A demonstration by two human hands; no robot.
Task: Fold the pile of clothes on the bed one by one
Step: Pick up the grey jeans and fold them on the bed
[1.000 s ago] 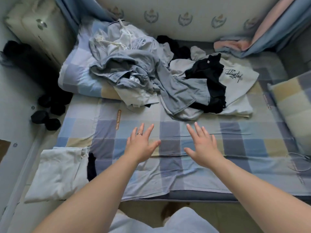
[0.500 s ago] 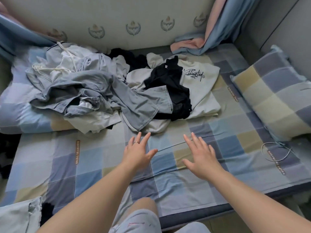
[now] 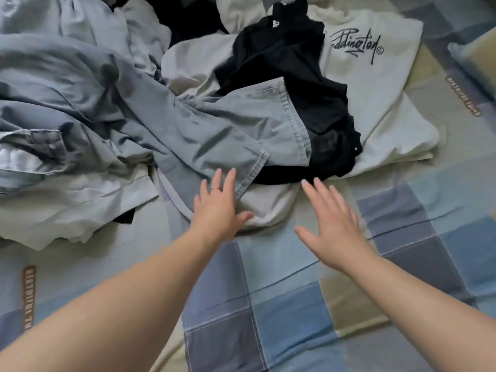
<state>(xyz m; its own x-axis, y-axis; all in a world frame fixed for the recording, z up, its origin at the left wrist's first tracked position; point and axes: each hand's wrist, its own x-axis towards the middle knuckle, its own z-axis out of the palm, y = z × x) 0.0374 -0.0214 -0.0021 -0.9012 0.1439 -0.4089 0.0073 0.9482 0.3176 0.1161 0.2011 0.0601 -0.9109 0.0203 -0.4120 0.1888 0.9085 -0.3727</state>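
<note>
The bed (image 3: 281,304) runs past every side of the frame, so none of its edges or corners shows. The pile (image 3: 134,103) of clothes covers the far part of it and is cut off at the top and left. How many garments it holds cannot be counted, since they overlap and bury one another.

On top lies a grey-blue garment (image 3: 214,124) of soft, creased woven cloth with a stitched hem. Its right end covers part of a black garment (image 3: 308,84), a matt, crumpled heap whose shape cannot be made out. Under both lies a white shirt (image 3: 381,103), smoother and flatter, with a black handwritten print (image 3: 354,45) whose first letters are hidden. A pale cloth (image 3: 268,205) pokes out beneath the hem at the near side of the pile.

The left hand (image 3: 217,208), wearing a ring (image 3: 215,188), is flat with straight, spread fingers over the grey-blue hem, thumb beside the pale cloth. Whether it presses the cloth or only hovers cannot be told. The right hand (image 3: 332,218) is also flat and spread, gripping nothing, over the bare sheet just beside the pile, fingertips near the black garment. It is slightly blurred.

The sheet is checked in blue, grey and sand squares, with a brown lettered strip (image 3: 28,296) too blurred to read. A checked pillow (image 3: 472,57) is cut off at the upper right.
</note>
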